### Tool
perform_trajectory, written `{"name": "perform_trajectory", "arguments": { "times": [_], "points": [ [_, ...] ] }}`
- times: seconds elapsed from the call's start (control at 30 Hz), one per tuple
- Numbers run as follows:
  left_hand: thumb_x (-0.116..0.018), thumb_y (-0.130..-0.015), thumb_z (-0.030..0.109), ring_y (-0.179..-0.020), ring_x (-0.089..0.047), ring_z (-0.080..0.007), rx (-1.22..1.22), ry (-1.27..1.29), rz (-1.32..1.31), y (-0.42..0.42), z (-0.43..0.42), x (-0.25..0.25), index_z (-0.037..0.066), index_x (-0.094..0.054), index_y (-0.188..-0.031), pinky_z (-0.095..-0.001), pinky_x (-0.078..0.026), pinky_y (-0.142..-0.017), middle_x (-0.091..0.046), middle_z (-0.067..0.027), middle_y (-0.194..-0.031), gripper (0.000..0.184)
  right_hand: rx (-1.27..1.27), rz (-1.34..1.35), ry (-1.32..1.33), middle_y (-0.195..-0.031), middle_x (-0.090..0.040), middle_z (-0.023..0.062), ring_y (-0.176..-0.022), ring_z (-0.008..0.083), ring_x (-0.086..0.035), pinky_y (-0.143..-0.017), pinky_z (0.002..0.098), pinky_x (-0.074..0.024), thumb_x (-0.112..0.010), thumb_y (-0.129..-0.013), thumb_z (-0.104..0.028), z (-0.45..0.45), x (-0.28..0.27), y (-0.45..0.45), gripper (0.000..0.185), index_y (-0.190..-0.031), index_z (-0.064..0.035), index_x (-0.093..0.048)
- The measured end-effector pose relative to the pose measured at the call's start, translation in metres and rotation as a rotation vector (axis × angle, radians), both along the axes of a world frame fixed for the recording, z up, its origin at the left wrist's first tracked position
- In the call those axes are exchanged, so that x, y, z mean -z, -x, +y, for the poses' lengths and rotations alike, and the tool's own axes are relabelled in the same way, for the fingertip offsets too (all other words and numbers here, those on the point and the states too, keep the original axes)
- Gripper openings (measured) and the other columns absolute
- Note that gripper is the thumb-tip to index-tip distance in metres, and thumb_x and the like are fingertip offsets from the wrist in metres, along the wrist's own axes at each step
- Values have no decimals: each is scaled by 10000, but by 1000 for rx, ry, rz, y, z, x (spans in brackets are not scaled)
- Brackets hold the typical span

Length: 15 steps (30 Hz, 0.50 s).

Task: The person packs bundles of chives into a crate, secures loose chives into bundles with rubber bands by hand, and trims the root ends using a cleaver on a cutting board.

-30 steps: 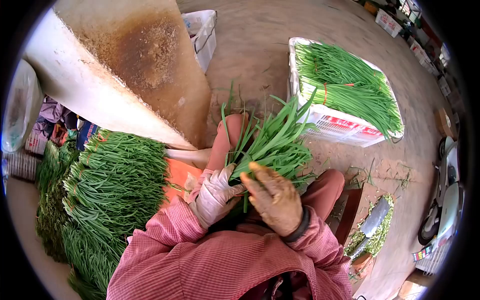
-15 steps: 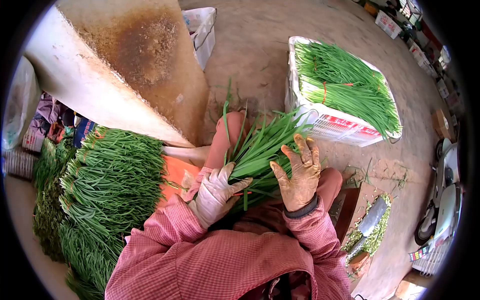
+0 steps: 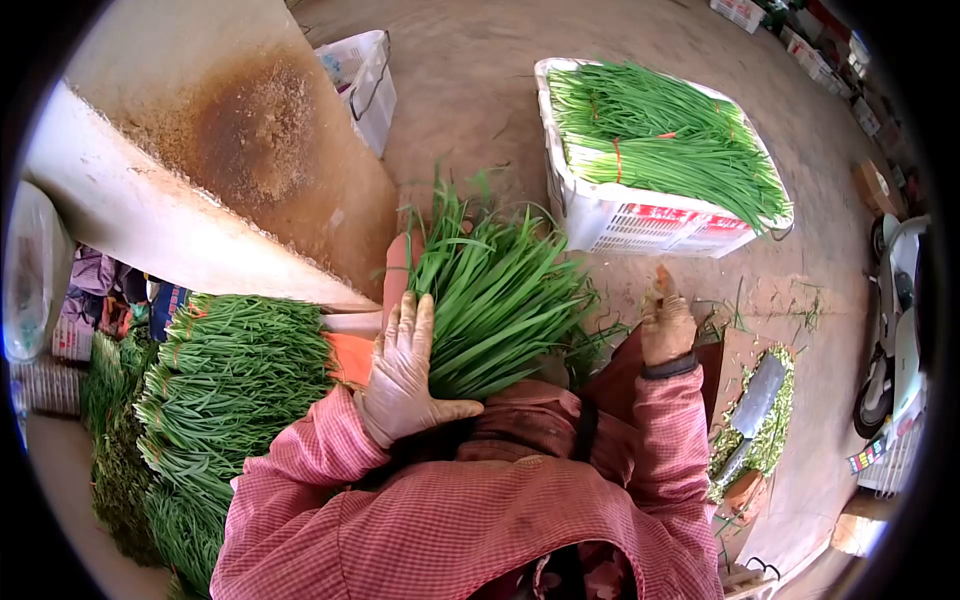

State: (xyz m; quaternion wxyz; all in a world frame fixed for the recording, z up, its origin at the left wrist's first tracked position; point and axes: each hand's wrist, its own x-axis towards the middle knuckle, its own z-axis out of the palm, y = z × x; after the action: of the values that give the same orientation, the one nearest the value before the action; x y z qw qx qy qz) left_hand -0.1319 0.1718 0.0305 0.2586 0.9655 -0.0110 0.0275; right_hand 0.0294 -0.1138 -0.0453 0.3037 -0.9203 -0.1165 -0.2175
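Note:
A loose bunch of long green leaves (image 3: 500,300) lies across my lap. My left hand (image 3: 405,375), in a pale glove, rests flat against the bunch's left side with its fingers stretched out. Off to the right of the bunch, my right hand (image 3: 668,325), in a stained brownish glove, is raised near my right knee. Its fingers point away from me and look partly folded; whether they hold anything is too small to tell. Tied green bundles (image 3: 670,150) fill a white crate (image 3: 640,225) beyond my hands.
More green bundles (image 3: 235,380) are piled at the left, below a stained wall (image 3: 250,130). A cleaver (image 3: 760,397) lies on a board (image 3: 735,350) with cut stems at the right. A white basket (image 3: 375,100) stands ahead, a scooter (image 3: 905,330) far right.
My left hand has spread flat against the bunch, which now lies fanned upward. My right hand has moved away to the right. The whole view has shifted slightly.

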Motion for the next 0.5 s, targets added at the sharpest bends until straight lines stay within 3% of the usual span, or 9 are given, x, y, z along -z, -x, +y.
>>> {"name": "perform_trajectory", "arguments": {
  "times": [0.07,0.17,0.2,0.23,0.3,0.37,0.4,0.43,0.5],
  "points": [
    [-695,-468,643,-1266,-163,-464,11,-445,133,-16,-33,3,17,-125,-1373,-542,-189,-1004,-155,-258,-1393,1239,-62,117,97,-851,-611,134,-686,240,-590,-615,314,-473,-608,-750,-32,7,9,39,492,-1216,-137,-489],
    [-714,-497,570,-1261,-203,-440,-50,-670,176,-43,-36,32,44,-124,-1379,-535,-233,-981,-151,-258,-1394,1185,-342,299,-180,-954,-594,147,-762,279,-586,-648,333,-476,-610,-731,-53,24,18,88,505,-1217,-86,-478],
    [-733,-505,504,-1245,-254,-422,-142,-626,211,-52,-28,28,44,-108,-1383,-487,-297,-959,-155,-259,-1392,1172,-321,301,-189,-954,-594,147,-762,279,-586,-648,333,-476,-610,-731,-53,21,20,95,505,-1217,-86,-478],
    [-761,-526,398,-1217,-327,-380,-226,-496,284,-59,-19,22,32,-97,-1384,-423,-346,-945,-125,-266,-1394,1145,-383,358,-90,-981,-589,149,-801,281,-588,-680,340,-476,-606,-744,-93,18,22,102,482,-1209,-79,-483],
    [-762,-561,235,-1125,-455,-317,-297,-180,201,-63,0,10,13,-88,-1379,-359,-401,-917,-285,-258,-1335,1084,-452,418,4,-1008,-585,151,-840,283,-589,-712,348,-476,-601,-757,-132,19,18,108,463,-1202,-72,-487],
    [-698,-612,80,-1005,-547,-263,-399,253,143,-66,37,36,-12,-114,-1366,-296,-435,-889,-475,-205,-1201,958,-477,593,392,-1168,-535,91,-980,280,-557,-831,368,-443,-542,-813,-284,29,5,107,481,-1252,-114,-441],
    [-607,-636,-33,-916,-586,-223,-329,840,-38,-68,47,53,-20,-260,-1315,-283,-477,-825,-585,-142,-1042,763,-481,588,383,-1168,-535,91,-980,280,-557,-831,368,-443,-542,-813,-284,37,0,105,481,-1252,-114,-441],
    [-607,-636,-33,-916,-586,-223,-330,829,-42,-66,54,51,-20,-260,-1315,-283,-477,-825,-585,-142,-1042,763,-611,411,380,-1213,-500,81,-1040,271,-520,-842,371,-438,-533,-818,-283,48,-5,102,476,-1257,-126,-436],
    [-549,-644,-113,-881,-598,-206,-353,1050,146,-61,63,41,-16,-441,-1201,-296,-490,-789,-597,-143,-1027,575,-826,132,319,-1346,-359,71,-1179,273,-406,-856,404,-430,-566,-792,-293,76,-20,97,532,-1280,-154,-406]
  ]
}}
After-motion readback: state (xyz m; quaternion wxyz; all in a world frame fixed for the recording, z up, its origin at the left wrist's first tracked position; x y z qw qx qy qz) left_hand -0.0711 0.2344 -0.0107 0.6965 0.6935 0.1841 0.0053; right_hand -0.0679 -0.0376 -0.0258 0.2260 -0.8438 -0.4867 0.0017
